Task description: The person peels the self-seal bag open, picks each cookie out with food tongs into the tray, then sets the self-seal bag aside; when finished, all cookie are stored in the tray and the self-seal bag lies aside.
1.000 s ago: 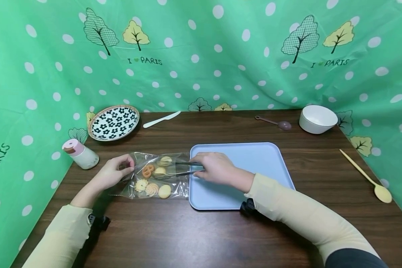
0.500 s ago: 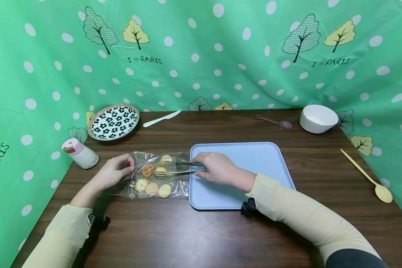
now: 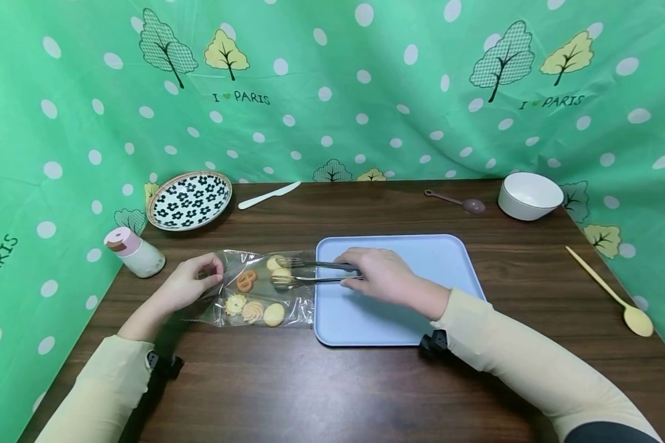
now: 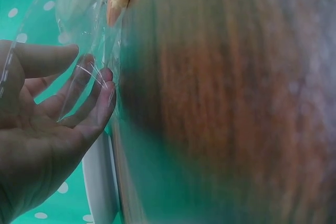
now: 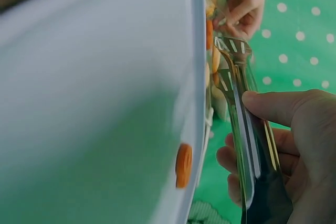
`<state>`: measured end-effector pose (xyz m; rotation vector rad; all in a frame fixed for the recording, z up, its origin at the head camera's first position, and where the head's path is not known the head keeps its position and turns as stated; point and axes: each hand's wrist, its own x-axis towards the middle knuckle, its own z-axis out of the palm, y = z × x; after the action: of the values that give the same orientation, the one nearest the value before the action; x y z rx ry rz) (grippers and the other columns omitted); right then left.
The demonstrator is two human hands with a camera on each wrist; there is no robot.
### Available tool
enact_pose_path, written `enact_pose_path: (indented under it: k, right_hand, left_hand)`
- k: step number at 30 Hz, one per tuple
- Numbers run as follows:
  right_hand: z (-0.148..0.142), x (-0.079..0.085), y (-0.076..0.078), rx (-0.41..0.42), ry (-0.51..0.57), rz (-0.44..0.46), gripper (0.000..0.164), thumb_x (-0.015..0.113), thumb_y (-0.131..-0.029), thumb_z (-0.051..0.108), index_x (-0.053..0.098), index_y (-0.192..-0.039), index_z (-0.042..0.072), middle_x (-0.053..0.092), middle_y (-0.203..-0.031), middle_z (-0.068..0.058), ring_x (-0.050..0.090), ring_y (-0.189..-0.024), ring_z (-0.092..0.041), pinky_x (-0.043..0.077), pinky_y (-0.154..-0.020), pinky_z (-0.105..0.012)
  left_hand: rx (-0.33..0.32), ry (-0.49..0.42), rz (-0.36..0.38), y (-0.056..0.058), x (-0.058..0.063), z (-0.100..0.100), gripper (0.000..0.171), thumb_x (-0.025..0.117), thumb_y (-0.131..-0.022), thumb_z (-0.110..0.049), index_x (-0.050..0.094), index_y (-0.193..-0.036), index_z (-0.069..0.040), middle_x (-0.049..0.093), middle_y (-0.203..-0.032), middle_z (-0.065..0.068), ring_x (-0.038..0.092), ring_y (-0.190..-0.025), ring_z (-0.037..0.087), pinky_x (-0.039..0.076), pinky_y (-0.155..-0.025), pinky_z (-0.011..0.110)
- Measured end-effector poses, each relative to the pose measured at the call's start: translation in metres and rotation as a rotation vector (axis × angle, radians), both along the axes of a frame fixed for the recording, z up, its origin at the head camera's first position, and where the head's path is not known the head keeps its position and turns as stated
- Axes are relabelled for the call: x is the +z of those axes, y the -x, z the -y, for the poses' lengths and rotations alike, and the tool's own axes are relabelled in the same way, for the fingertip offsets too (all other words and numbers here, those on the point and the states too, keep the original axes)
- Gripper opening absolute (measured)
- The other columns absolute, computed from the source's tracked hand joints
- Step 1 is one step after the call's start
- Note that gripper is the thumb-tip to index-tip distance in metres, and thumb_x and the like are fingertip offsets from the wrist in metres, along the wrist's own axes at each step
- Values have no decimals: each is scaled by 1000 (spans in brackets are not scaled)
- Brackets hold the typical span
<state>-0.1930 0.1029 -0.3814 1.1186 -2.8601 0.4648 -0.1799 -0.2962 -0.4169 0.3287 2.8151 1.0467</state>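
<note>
Pinching the left end of a clear bag (image 3: 296, 307), the left hand (image 3: 191, 280) has its thumb and fingers at the film; the left wrist view shows the plastic creased across the fingertips (image 4: 106, 90). The bag lies flat on the dark table (image 3: 244, 381), its right end just beside the blue tray (image 3: 432, 258). Inside are six cookies: a pretzel (image 3: 246, 281), a flower-shaped cookie (image 3: 235, 304) and a swirl (image 3: 252, 312) to the left, and three round ones to the right. The right hand (image 3: 385, 275), above the tray, grips a pair of metal tongs (image 5: 262, 145), thumb on one arm and fingers curled round the other. The tongs reach left past the tray's rim, and their slotted heads meet the upper round cookie (image 3: 275, 263) and the middle round cookie (image 3: 281, 278); whether they really clasp either one is hard to tell from these angles. The lower round cookie (image 3: 274, 314) lies apart from the tongs. In the right wrist view an orange-brown cookie (image 5: 184, 166) shows at the tray, near its rim.

Along the back of the table stand a flowered plate (image 3: 188, 200), a white knife (image 3: 270, 195), a small purple spoon (image 3: 457, 201) and a white bowl (image 3: 523, 206). A pink-capped bottle (image 3: 141, 255) is at the left, a long yellow spoon (image 3: 637, 320) at the right.
</note>
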Motion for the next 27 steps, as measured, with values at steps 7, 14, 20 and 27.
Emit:
enact_pose_path:
  k: [7, 14, 20, 27]
  right_hand:
    - [-37, 9, -8, -62, 46, -4, 38, 73, -83, 31, 64, -118, 20, 67, -107, 5, 55, -71, -7, 44, -60, -30]
    - [-83, 13, -16, -135, 82, -47, 38, 74, -81, 30, 65, -117, 18, 67, -106, 3, 57, -73, -10, 44, -63, -30]
    - [-117, 9, -22, -223, 56, -49, 38, 74, -81, 29, 66, -117, 18, 68, -106, -2, 57, -73, -11, 43, -57, -29]
    - [-139, 1, -26, -306, 18, -14, 39, 75, -80, 28, 66, -116, 16, 67, -93, -2, 48, -62, -9, 35, -48, -26]
  left_hand:
    - [4, 6, 6, 0, -1, 0, 11, 59, -89, -4, 55, -87, -14, 61, -93, 5, 55, -92, 22, 41, -83, 39]
    - [8, 6, 4, 0, -1, 0, 10, 59, -90, -5, 55, -87, -15, 61, -93, 5, 56, -92, 22, 41, -82, 39]
    - [2, 1, 16, 0, -3, 1, 10, 59, -90, -5, 55, -87, -15, 61, -93, 5, 56, -93, 22, 41, -84, 40]
    - [-1, 3, 25, 2, -1, 1, 11, 58, -90, -4, 56, -88, -15, 61, -94, 5, 57, -94, 23, 41, -85, 42]
